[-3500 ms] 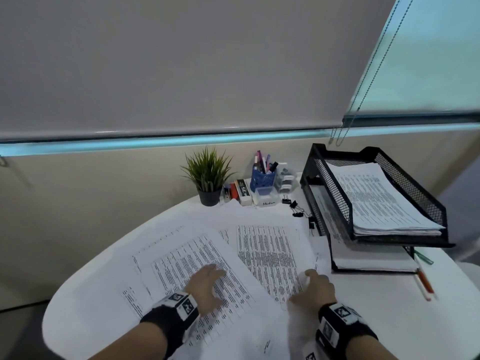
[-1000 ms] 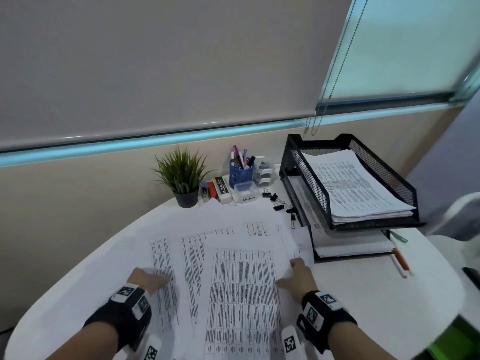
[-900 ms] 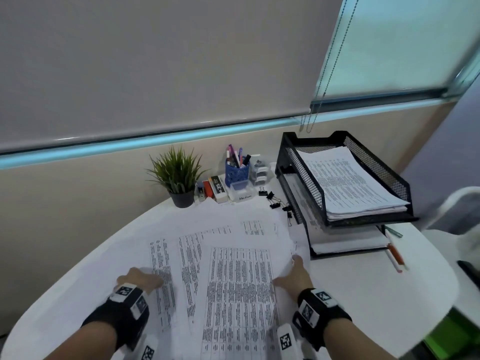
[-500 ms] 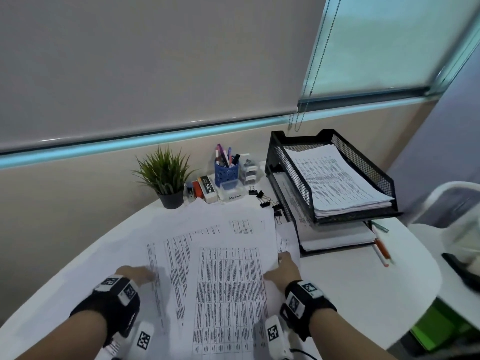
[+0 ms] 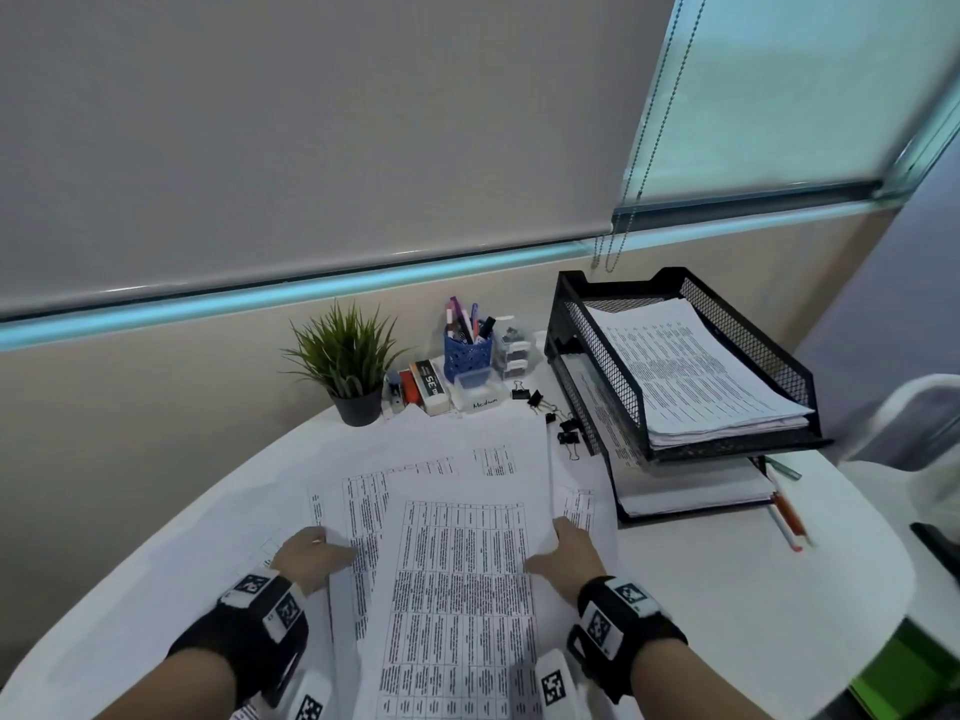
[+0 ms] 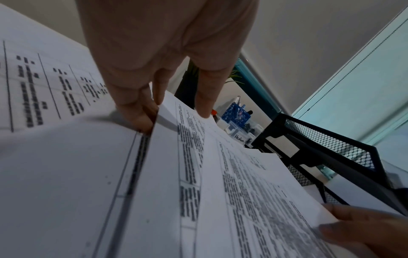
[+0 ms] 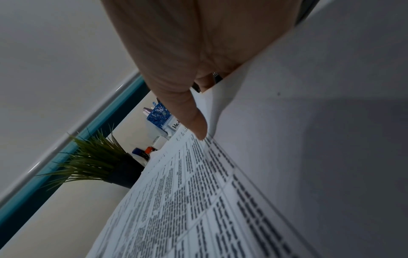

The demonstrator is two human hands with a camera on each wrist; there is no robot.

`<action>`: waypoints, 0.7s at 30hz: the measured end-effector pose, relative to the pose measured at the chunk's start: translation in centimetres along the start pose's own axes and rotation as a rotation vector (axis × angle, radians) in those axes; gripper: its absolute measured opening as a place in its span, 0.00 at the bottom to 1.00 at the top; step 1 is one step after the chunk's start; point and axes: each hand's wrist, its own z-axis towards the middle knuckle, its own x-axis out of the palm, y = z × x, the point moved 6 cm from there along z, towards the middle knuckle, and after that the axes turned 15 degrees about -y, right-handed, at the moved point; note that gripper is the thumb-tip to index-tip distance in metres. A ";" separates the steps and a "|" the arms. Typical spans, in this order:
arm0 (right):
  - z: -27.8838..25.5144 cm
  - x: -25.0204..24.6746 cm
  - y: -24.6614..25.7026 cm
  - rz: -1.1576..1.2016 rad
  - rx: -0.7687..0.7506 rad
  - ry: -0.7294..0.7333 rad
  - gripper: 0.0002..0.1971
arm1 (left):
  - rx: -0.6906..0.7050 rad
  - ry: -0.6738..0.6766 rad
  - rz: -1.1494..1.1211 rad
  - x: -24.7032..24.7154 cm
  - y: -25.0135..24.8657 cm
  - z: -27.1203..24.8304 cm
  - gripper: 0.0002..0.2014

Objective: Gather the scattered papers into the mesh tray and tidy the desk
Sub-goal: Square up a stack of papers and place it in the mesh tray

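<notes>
- Now both my hands bracket the papers (image 5: pixel 457 553) on the desk (image 5: pixel 727 589), which lie just in front of the tray (image 5: pixel 758 356) and to its left.
- My left hand (image 5: pixel 311 556) pinches the left edge of the sheaf: in the left wrist view the fingers (image 6: pixel 137 111) are curled under the sheets with the thumb on top.
- My right hand (image 5: pixel 569 550) grips the right edge, thumb (image 7: pixel 194 120) pressed on the printed face and paper curling up against the palm; the other fingers are hidden behind the sheets, so I cannot tell how they lie.
- Risk, as I judge it: the sheets are fanned, not squared, so a lift from here could let lower pages slide out, since each hand probably grips only some layers.
- A further sheet lies outside my right hand, toward the tray, and seems ungripped; it would likely be left behind.
- Binder clips (image 5: pixel 558 423) sit touching or just beside the papers' far corner, next to the tray's left wall; sweeping the sheaf that way could drag them along.
- The tray's upper tier already holds a thick stack (image 5: pixel 691 376), so my sheaf could catch on the front rim if it sags.
- The top sheet's long axis runs from me toward the far wall, roughly parallel with the tray's stack; its printed face is up, its short edge nearest me.
</notes>
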 end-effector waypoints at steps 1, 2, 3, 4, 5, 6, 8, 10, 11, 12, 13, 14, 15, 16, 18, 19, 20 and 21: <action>-0.1 0.0 -0.1 -0.018 0.014 -0.008 0.25 | -0.002 -0.025 0.037 0.0 0.2 -0.1 0.23; -0.3 -0.1 -0.2 -0.044 0.024 -0.022 0.28 | -0.013 -0.070 0.085 0.0 0.4 0.0 0.27; -0.5 -0.2 -0.3 -0.065 0.040 -0.035 0.30 | -0.047 -0.120 0.103 -0.3 0.4 -0.3 0.30; -0.5 -0.2 -0.3 -0.073 0.056 -0.046 0.31 | -0.086 -0.146 0.131 -0.5 0.6 -0.2 0.31; -0.7 -0.2 -0.2 -0.067 0.070 -0.049 0.30 | -0.121 -0.155 0.167 -0.6 0.6 -0.3 0.28; -0.6 -0.1 -0.1 -0.044 0.073 -0.048 0.28 | -0.143 -0.154 0.216 -0.7 0.5 -0.3 0.21; -0.4 -0.1 -0.1 0.003 0.082 -0.036 0.24 | -0.163 -0.173 0.189 -0.9 0.5 0.4 0.14; -0.4 0.0 0.2 0.008 0.071 -0.018 0.20 | -0.143 -0.146 0.146 -1.1 0.4 1.1 0.14; -0.5 -0.1 0.5 0.011 0.063 -0.019 0.18 | -0.128 -0.136 0.142 -1.3 0.5 1.1 0.14; -0.5 -0.2 0.7 0.023 0.047 -0.031 0.17 | -0.129 -0.119 0.139 -1.2 0.7 1.4 0.13; -0.5 -0.2 0.8 0.031 0.032 -0.042 0.16 | -0.114 -0.110 0.113 -1.3 0.7 1.2 0.11; -0.5 -0.2 1.0 0.038 0.013 -0.052 0.16 | -0.106 -0.099 0.101 -1.1 1.2 1.5 0.12; -0.6 -0.1 1.1 0.039 -0.006 -0.057 0.17 | -0.106 -0.088 0.110 -1.1 1.5 1.2 0.16; -0.6 -0.1 1.1 0.046 -0.024 -0.067 0.16 | -0.089 -0.088 0.103 -0.9 1.9 1.4 0.18; -0.7 -0.2 1.1 0.079 -0.064 -0.086 0.12 | -0.071 -0.112 0.018 -1.0 2.4 1.0 0.19; -0.8 -0.3 1.1 0.098 -0.074 -0.093 0.10 | -0.060 -0.127 -0.015 -0.9 2.6 0.9 0.20; -0.9 -0.5 1.1 0.118 -0.073 -0.101 0.08 | -0.052 -0.132 -0.045 -0.9 2.8 0.9 0.21; -0.9 -0.8 1.2 0.126 -0.068 -0.101 0.07 | -0.061 -0.128 -0.069 -0.9 3.0 0.7 0.23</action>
